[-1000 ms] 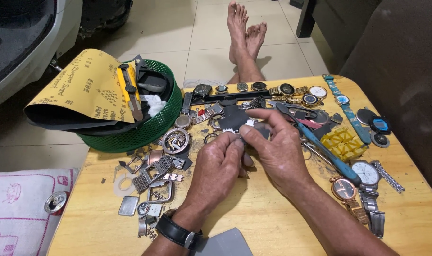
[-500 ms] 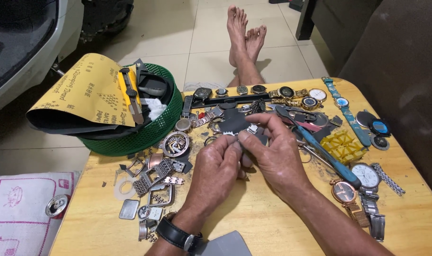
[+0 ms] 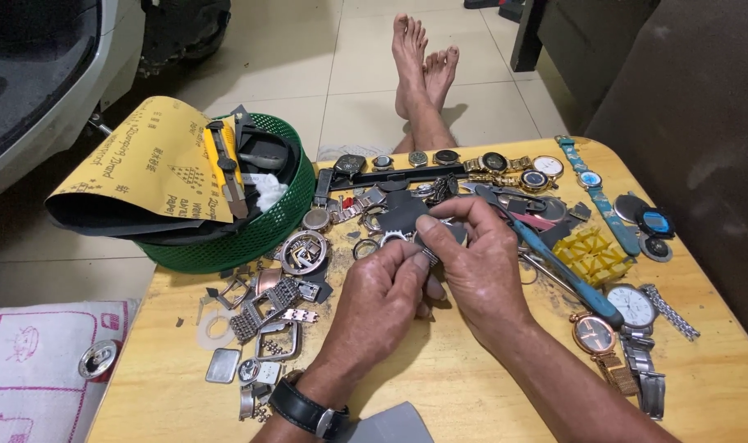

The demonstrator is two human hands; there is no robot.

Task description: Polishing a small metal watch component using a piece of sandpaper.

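Watch part, small and dark with a bit of metal showing, sat pinched between both hands over the middle of the wooden table. The left hand had its fingertips pressed together on the near edge of the piece, and the right hand closed thumb and forefinger on its far side. Fingers covered most of the piece, so its exact shape could not be made out. A black wristwatch was strapped on the left wrist, and both forearms were cut off at the near edge. Just left of the hands lay loose metal cases and band links. To the right lay a blue-handled tool and a yellow plastic holder. Far left, a green basket held sandpaper sheets, a yellow utility knife and a white wad.
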